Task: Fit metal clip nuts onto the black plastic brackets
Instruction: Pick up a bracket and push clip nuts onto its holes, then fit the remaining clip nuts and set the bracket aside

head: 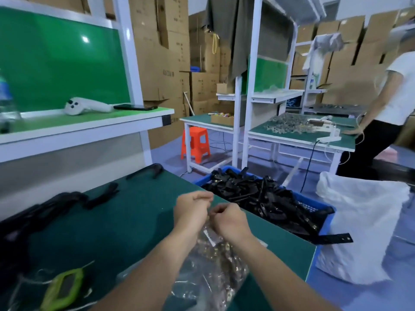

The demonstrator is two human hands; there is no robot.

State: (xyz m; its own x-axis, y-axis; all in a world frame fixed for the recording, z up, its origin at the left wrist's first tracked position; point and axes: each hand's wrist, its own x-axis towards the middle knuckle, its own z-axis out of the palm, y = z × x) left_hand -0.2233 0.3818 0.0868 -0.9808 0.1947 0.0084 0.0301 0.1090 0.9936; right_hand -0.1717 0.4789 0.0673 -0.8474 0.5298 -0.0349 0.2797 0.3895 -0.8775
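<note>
- Head view: both hands meet at the middle of the dark green tabletop (134, 221), forearms reaching in from 6 o'clock.
- Left hand (190, 209) has its fingers curled tight, pinching the top edge of a clear plastic bag (211, 272).
- Right hand (231, 221), just beside the left at its 4 o'clock, is likewise curled and pinches the same bag's mouth.
- Below the wrists, the bag lies on the tabletop, filled with small brass-coloured metal clip nuts (215, 250).
- At 2 o'clock from the hands, a blue plastic crate (310, 199) stands against the tabletop's edge, heaped with black plastic brackets (265, 198); one bracket overhangs its near corner.
- More long black plastic pieces (45, 209) lie at 9 o'clock on the tabletop, blurred.
- A lime-green cased device (64, 288) rests at 7 o'clock.
- A white woven sack (363, 225) stands on the floor at 3 o'clock, beyond the crate.
- At 1 o'clock, a person in a white top (395, 90) leans on another bench.
</note>
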